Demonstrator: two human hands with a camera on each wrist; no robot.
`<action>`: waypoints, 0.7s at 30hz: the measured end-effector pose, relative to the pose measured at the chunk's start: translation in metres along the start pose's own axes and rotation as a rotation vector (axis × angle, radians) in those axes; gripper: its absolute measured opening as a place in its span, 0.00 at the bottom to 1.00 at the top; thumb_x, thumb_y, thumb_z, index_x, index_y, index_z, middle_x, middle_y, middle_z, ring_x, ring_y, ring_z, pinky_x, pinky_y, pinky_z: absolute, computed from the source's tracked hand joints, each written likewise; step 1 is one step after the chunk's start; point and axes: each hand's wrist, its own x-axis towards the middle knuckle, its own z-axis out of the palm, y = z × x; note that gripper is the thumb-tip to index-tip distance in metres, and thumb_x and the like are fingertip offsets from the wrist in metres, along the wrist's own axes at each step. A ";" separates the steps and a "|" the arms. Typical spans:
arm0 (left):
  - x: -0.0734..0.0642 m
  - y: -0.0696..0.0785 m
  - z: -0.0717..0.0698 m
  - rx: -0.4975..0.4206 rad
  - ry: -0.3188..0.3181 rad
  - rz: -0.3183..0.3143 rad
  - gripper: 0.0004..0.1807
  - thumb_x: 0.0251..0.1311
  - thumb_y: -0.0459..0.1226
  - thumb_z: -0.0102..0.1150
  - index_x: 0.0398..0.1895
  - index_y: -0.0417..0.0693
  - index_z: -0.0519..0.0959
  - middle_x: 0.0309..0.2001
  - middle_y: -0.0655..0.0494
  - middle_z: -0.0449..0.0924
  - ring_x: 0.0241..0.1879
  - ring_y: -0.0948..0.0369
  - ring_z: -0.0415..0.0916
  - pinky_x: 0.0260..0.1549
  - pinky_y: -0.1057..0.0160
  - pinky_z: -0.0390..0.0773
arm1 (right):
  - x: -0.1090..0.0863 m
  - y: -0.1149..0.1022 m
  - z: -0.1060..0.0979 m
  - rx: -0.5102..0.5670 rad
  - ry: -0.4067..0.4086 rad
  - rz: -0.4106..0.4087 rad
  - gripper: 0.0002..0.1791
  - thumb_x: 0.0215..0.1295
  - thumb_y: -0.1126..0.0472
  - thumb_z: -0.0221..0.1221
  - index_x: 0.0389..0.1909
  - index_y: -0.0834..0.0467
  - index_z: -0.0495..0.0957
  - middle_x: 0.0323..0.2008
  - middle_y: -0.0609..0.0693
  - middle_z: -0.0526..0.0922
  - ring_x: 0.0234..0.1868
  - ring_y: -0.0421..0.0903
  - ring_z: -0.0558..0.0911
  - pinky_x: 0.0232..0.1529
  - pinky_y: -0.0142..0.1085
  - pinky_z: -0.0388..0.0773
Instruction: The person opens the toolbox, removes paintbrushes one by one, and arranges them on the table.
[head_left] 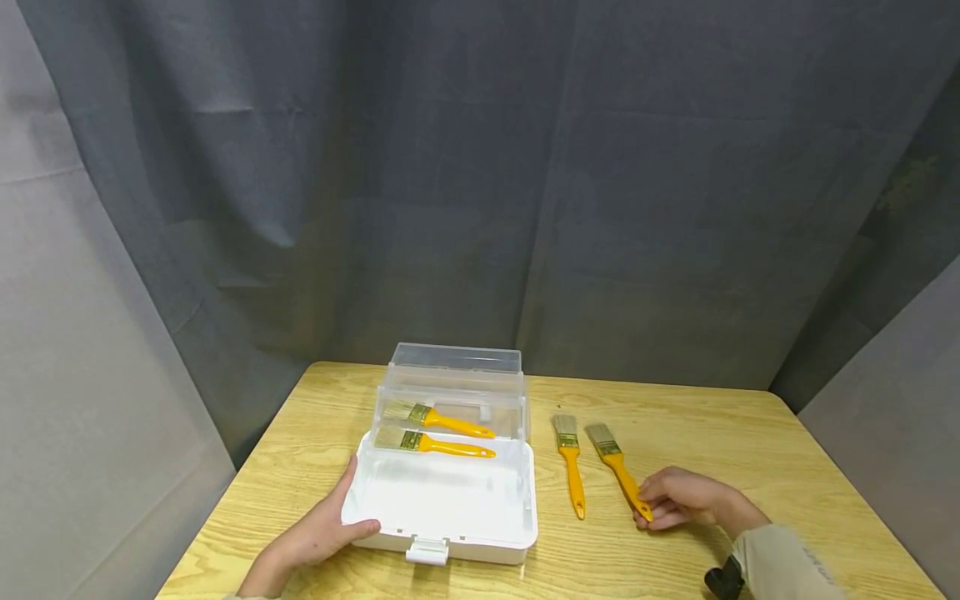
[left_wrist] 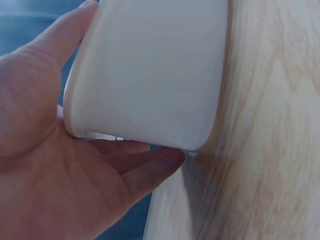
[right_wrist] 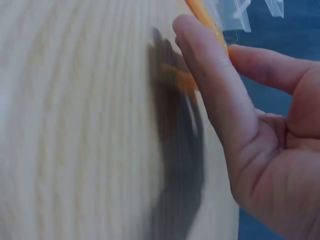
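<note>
My left hand (head_left: 322, 529) holds the white storage box (head_left: 435, 496) at its front left corner, thumb on the front rim and fingers along the side. The left wrist view shows fingertips (left_wrist: 172, 162) at the box's bottom edge. Clear tiered trays (head_left: 457, 379) stand raised at the back of the box. Two yellow-handled paintbrushes lie in them, an upper paintbrush (head_left: 459, 426) and a lower paintbrush (head_left: 453, 448), bristles left. My right hand (head_left: 678, 500) pinches the handle end of another paintbrush (head_left: 624, 477), bristles pointing away. Beside it, one more paintbrush (head_left: 573, 471) lies on the table.
The box's front latch (head_left: 427, 550) hangs down, open. The wooden table (head_left: 675, 417) has its far edge close to a dark grey curtain (head_left: 637, 208). Pale panels (head_left: 97, 375) stand on both sides. A small black object (head_left: 725, 577) sits at the right sleeve's cuff.
</note>
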 end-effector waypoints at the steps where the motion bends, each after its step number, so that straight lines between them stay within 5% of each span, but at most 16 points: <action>1: 0.000 0.000 0.000 0.000 0.000 0.000 0.61 0.55 0.47 0.66 0.73 0.37 0.29 0.73 0.36 0.28 0.70 0.42 0.34 0.65 0.42 0.40 | 0.001 0.001 0.002 0.010 -0.001 -0.001 0.13 0.70 0.66 0.46 0.43 0.73 0.73 0.33 0.62 0.84 0.35 0.47 0.85 0.38 0.37 0.81; 21: 0.000 0.001 0.000 0.010 0.005 -0.016 0.60 0.56 0.46 0.65 0.73 0.38 0.29 0.73 0.36 0.28 0.70 0.41 0.33 0.64 0.41 0.40 | 0.014 -0.002 0.024 0.082 0.116 0.013 0.12 0.69 0.67 0.48 0.45 0.74 0.70 0.34 0.63 0.84 0.37 0.50 0.85 0.42 0.39 0.80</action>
